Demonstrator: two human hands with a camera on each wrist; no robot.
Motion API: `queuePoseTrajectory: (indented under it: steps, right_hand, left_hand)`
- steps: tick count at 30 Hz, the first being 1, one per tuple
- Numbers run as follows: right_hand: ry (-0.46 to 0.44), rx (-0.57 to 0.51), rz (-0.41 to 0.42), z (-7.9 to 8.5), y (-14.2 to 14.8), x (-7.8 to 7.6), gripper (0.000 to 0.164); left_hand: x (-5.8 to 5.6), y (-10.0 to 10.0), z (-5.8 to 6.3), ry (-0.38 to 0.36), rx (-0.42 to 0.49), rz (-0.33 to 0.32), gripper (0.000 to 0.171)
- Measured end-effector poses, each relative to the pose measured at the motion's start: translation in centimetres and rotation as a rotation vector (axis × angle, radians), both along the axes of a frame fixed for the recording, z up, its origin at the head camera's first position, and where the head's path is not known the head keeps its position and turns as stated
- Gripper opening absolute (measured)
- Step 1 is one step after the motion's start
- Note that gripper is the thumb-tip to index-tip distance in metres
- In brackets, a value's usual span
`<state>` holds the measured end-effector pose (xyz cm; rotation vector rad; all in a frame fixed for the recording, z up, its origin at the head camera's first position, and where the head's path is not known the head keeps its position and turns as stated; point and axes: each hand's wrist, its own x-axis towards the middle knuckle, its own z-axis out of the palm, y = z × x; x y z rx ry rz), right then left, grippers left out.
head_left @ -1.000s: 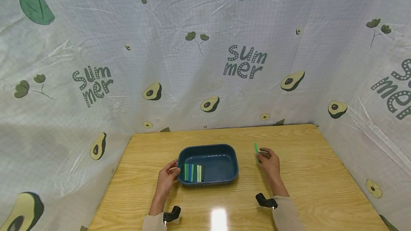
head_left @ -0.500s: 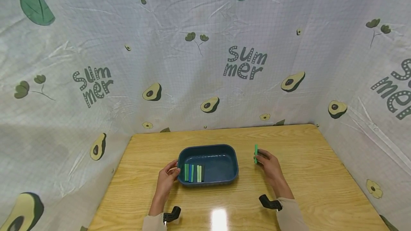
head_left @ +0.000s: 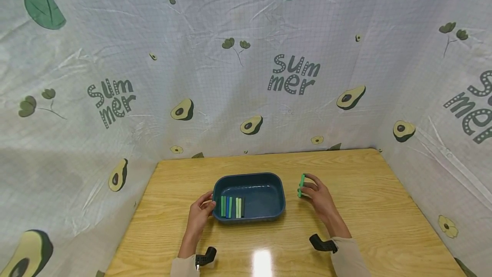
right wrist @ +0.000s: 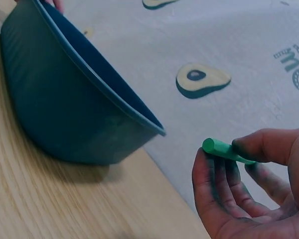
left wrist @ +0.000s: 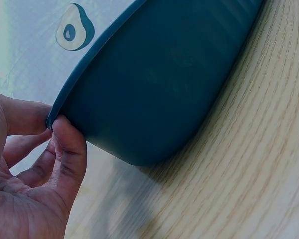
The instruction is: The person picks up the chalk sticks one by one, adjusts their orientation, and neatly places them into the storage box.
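Observation:
My left hand [head_left: 201,213] pinches the rim of a dark blue rectangular tub [head_left: 265,218] at its left end. In the left wrist view the thumb and fingers [left wrist: 72,152] clasp that rim from both sides. Several chalk sticks [head_left: 238,207] in green, blue, pale green and a dark colour stand in a row in the tub's left half. To the right of the tub, my right hand [head_left: 322,198] holds a green chalk stick [right wrist: 210,146] between thumb and fingers, above the table. Dark green smudges mark those fingers [right wrist: 205,174].
The wooden table [head_left: 276,243] has a bright light reflection near its front. A white sheet [head_left: 215,80] printed with avocados and lettering hangs behind and at both sides. A black wrist camera [head_left: 323,243] sits on each forearm.
My right hand has shifted a little left toward the tub, turning the green chalk stick from leaning left to leaning slightly right. The left hand and tub have stayed put.

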<state>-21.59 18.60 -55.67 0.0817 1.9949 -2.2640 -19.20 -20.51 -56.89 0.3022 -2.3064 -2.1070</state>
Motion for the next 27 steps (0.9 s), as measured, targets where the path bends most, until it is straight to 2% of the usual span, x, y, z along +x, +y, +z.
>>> queuePoseTrajectory:
  steps: [8, 16, 27]
  right_hand:
    - [-0.005, -0.034, 0.019, 0.6, -1.0, 0.1, 0.058]
    - [-0.026, -0.010, 0.041, 1.5, -1.8, -0.1, 0.055]
    - [-0.027, 0.025, 0.129, 3.2, -3.2, -0.7, 0.051]
  left_hand:
    - [0.0, -0.1, 0.0, -0.002, -0.016, 0.003, 0.044]
    - [0.0, -0.1, 0.1, -0.002, 0.007, 0.001, 0.044]
    - [-0.1, 0.0, 0.1, -0.008, -0.010, 0.005, 0.044]
